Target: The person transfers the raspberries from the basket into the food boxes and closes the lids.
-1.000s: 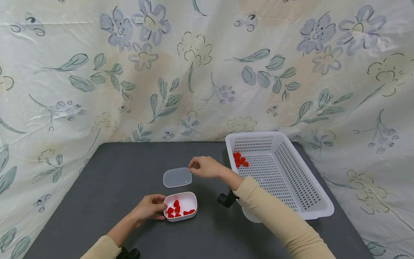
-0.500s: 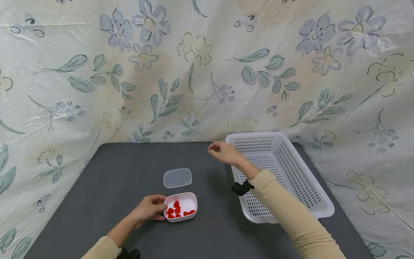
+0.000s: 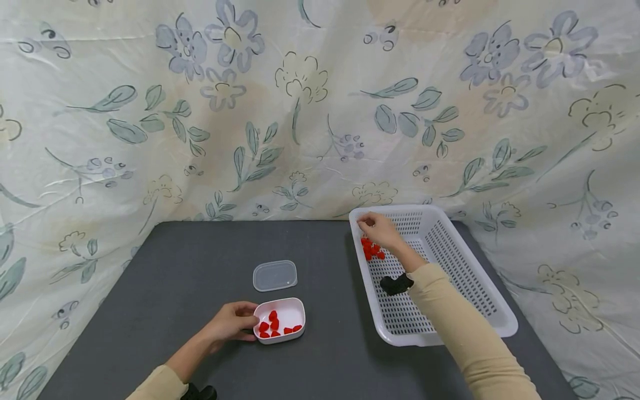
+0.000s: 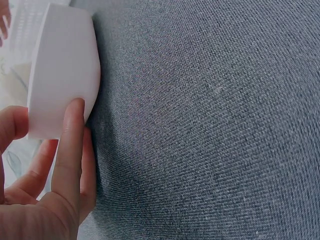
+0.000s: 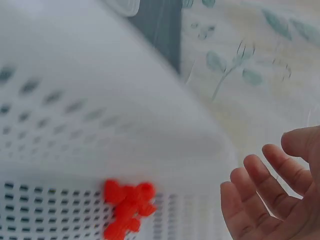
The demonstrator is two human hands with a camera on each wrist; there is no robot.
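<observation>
A small white container [image 3: 286, 316] with several red pieces [image 3: 272, 323] sits near the front of the dark grey table [image 3: 200, 250]. My left hand [image 3: 244, 321] grips its left end; in the left wrist view a finger [image 4: 70, 150] lies against the container's wall [image 4: 62, 70]. The clear lid [image 3: 274, 275] lies flat just behind it. My right hand [image 3: 372, 224] hovers over the far left corner of the white basket [image 3: 445, 333], just above a cluster of red pieces [image 3: 371, 248]. Seen from the right wrist, its fingers [image 5: 260, 190] are loosely bent and hold nothing, beside the red pieces [image 5: 127, 207].
A flowered cloth [image 3: 300, 111] hangs behind the table and drapes down both sides. The basket takes up the table's right side, and its floor beyond the red cluster is bare. Grey tabletop lies open left of the lid.
My right hand has left the lid's edge and swung right and away into the basket's far left corner. The left hand and the container have stayed still.
</observation>
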